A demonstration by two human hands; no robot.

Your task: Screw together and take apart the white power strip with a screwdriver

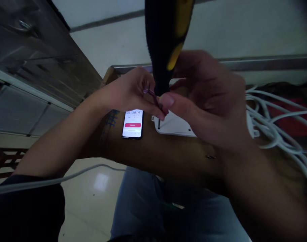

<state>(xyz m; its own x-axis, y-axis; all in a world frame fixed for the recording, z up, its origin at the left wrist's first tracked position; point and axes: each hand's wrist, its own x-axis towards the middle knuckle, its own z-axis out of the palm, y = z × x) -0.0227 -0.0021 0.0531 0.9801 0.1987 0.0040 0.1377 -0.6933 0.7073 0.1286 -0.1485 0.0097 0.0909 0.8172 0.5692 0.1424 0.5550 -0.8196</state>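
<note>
A black and yellow screwdriver (166,40) stands upright over a white plastic plate (172,126), its thin shaft reaching a hole near the plate's left corner. My left hand (138,90) is closed with its fingertips pinched round the shaft just below the handle. From the right, my right hand (206,101) has its thumb and fingertips closed at the lower end of the handle and upper shaft. Part of the plate is hidden beneath my right hand.
Left of the plate, a lit phone (132,124) lies on the brown table (153,151). Coiled white cable (274,124) is at the right, near a red item (290,114). Small metal pieces (210,156) lie near the front edge. Another cable (93,169) crosses my left arm.
</note>
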